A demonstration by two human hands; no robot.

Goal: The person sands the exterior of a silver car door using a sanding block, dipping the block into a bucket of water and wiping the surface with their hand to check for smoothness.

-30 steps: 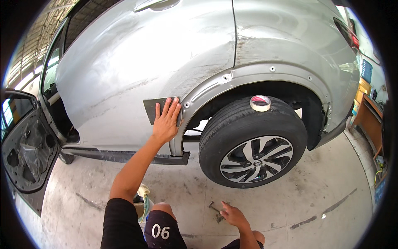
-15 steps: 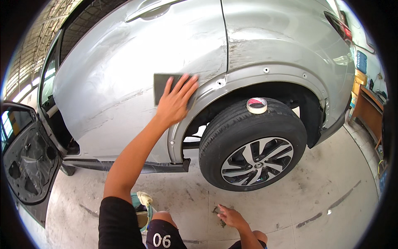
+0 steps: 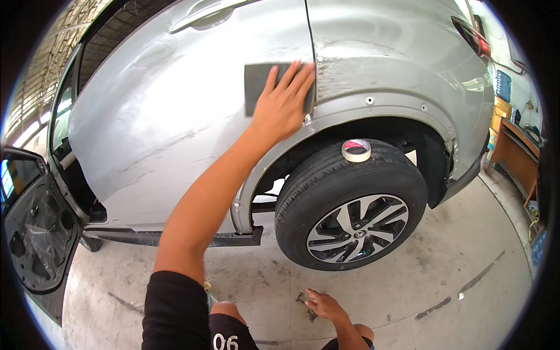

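My left hand (image 3: 282, 102) lies with its fingers stretched out and spread over a dark grey sheet of sandpaper (image 3: 255, 87), holding it flat against the silver car door (image 3: 157, 116). The sheet is by the door's rear edge, just above the wheel arch, and part of it is hidden under the palm. Scratches and dark scuffs mark the door and the rear panel (image 3: 373, 64). Low down, my right hand (image 3: 326, 306) hangs near my knee with its fingers apart and nothing visible in it. A dark patch on the floor shows beside its fingertips.
A roll of masking tape (image 3: 356, 150) sits on top of the rear tyre (image 3: 303, 198). The front door (image 3: 44, 233) stands open at the left, its inner side bare. At the far right are a brown wooden desk (image 3: 514, 154) and a blue water bottle (image 3: 503, 85).
My left hand has slid the sandpaper up and to the right across the door, toward the gap before the rear panel. The right hand has barely moved.
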